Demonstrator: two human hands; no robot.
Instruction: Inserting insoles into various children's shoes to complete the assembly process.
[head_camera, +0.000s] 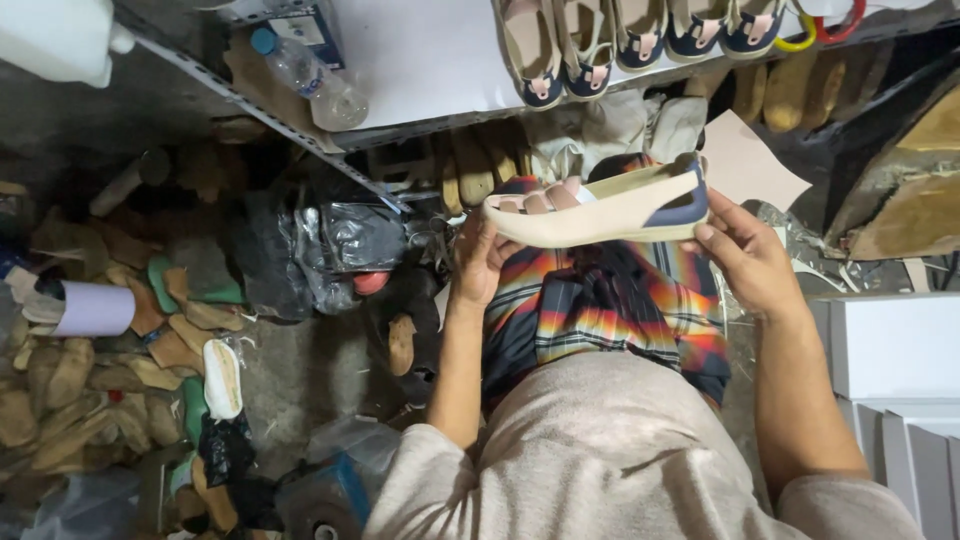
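Nearest the camera: beige sleeves and a striped cloth (600, 300) over the lap. The person sits above a cluttered floor.

Left hand (480, 262): grip clenched around the toe end of a cream sandal (590, 215), fingers curled under the sole, thumb side toward the straps. Right hand (745, 255): grip clenched on the heel end, fingertips pressed against the dark blue heel panel. The sandal is held in the air between both hands, above the lap, touching nothing else.

Orientation: long axis runs roughly left to right across the view, heel end slightly higher. Toe points to the person's left, heel to the right. The cream side of the sole faces the camera; the pink straps show at the toe end.

Progress, as a judgement: the sandal looks assembled, with sole, straps and heel panel in place. It appears to be at a checking or finishing stage. Nothing is set down yet.

Farther off: a row of similar sandals (640, 40) stands on a white shelf (430, 60), beside a plastic bottle (310, 75). Wooden shoe forms (70, 390) lie heaped on the floor at left. White boxes (890, 350) stand at right.
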